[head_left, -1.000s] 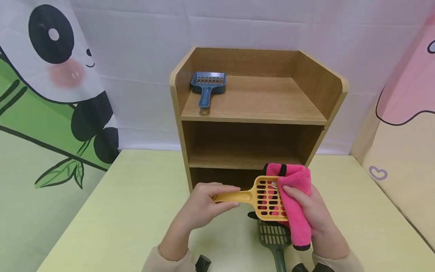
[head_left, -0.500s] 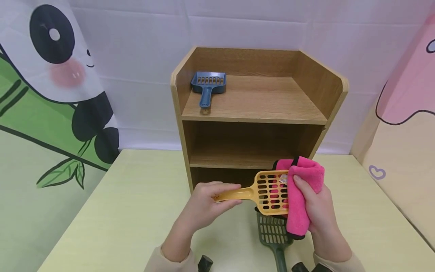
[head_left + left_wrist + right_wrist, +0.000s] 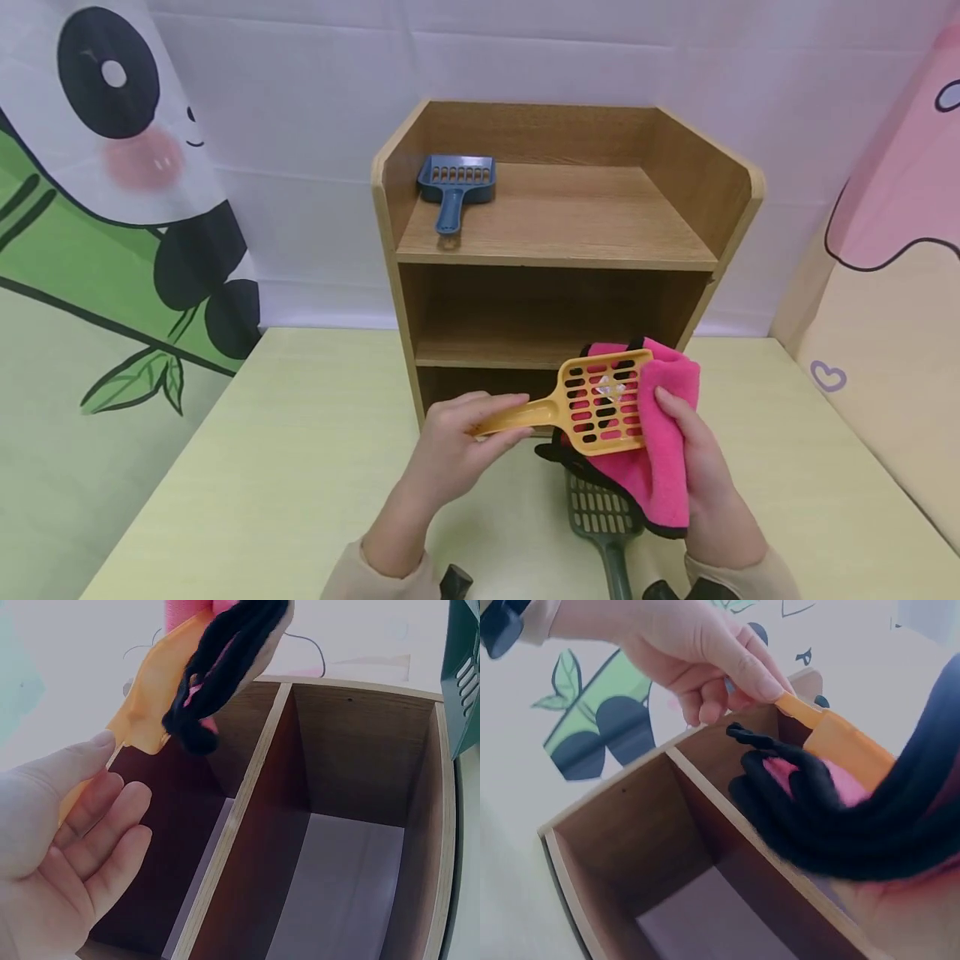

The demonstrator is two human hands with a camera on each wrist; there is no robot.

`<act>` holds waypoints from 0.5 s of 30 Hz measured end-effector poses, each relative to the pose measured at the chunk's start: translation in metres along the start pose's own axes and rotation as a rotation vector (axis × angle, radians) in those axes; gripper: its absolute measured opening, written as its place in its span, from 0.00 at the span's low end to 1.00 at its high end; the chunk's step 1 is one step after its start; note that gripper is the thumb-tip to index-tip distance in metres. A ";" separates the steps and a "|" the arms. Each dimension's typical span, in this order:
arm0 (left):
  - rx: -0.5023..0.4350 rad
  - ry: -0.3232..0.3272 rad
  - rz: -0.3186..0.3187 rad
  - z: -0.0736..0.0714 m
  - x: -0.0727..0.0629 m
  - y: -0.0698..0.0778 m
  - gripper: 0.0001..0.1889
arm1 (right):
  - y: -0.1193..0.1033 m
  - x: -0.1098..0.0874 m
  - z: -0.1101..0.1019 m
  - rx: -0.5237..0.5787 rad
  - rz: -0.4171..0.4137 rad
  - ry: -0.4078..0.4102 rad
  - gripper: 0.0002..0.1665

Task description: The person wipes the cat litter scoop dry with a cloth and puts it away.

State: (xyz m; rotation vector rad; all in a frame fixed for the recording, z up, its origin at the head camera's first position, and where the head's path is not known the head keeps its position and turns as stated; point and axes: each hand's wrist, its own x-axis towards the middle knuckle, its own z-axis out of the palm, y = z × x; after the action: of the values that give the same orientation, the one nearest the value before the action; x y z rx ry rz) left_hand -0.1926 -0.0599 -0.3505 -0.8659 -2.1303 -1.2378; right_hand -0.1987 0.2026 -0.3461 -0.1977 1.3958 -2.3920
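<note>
My left hand (image 3: 463, 442) pinches the handle of a yellow slotted litter scoop (image 3: 609, 408) between thumb and fingers, its head pointing right. In my right hand (image 3: 708, 475) is a folded pink cloth (image 3: 666, 450) with black edging, wrapped over the scoop's right end. Pink cloth shows through the slots from behind. In the left wrist view the cloth's black trim (image 3: 225, 660) hangs beside the scoop's underside (image 3: 154, 690). The right wrist view has the dark cloth (image 3: 840, 825) bunched in front, covering most of the right hand.
A wooden shelf unit (image 3: 555, 260) stands on the pale table (image 3: 322, 467) behind the hands. On its top shelf, at the left, lies a blue litter scoop (image 3: 454, 187). A dark green scoop (image 3: 603, 521) lies on the table below the cloth.
The yellow scoop has tilted, its head end rising. The cloth first shifted right and up, then back left, and its lower folds now spread under the scoop. Both hands keep their grips.
</note>
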 end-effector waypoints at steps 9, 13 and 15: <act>-0.057 -0.015 -0.029 0.000 0.001 -0.001 0.16 | 0.011 0.006 -0.006 0.708 0.054 -0.751 0.36; -0.068 -0.030 -0.059 -0.002 0.000 0.000 0.16 | 0.012 0.008 -0.007 0.699 0.098 -0.771 0.39; -0.064 -0.038 -0.069 -0.002 0.000 0.001 0.16 | 0.010 0.006 -0.008 0.607 0.121 -0.616 0.35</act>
State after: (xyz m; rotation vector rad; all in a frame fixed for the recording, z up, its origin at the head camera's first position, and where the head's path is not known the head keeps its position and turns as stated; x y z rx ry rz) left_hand -0.1920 -0.0612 -0.3490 -0.8555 -2.1781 -1.3407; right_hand -0.2038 0.2027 -0.3593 -0.5960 0.3802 -2.2484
